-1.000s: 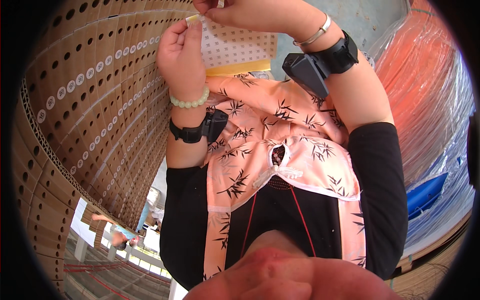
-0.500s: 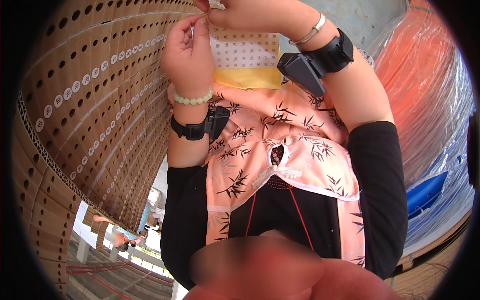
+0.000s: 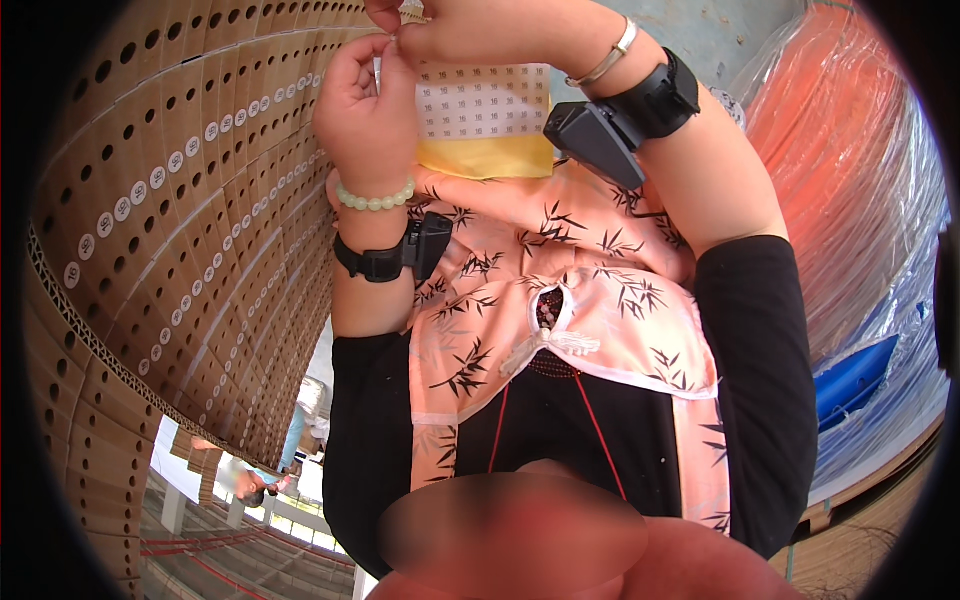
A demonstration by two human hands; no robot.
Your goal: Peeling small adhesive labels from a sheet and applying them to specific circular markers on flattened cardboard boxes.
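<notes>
My left hand (image 3: 368, 115) is raised near the top of the view with its fingers curled, thumb and forefinger pinched together. Against its fingertips is my right hand (image 3: 432, 38), also closed, partly cut off by the upper edge. A small whitish scrap (image 3: 412, 10) shows between the fingers; what each hand pinches is too small to make out. Just behind and below the hands is a sheet of labels (image 3: 485, 105), white with rows of small printed marks and a yellow lower strip (image 3: 487, 157). Its upper part is hidden by my right hand.
At left rises a tall stack of brown cardboard (image 3: 215, 215) with rows of holes and round white stickers (image 3: 157, 178). Clear plastic wrap over orange material (image 3: 815, 130) and a blue piece (image 3: 855, 383) stand at right. Another person (image 3: 250, 487) is far off at lower left.
Both hands and the label sheet have shifted slightly left in the view, and the cardboard stack has shifted too. The two hands stay pinched together at the fingertips.
</notes>
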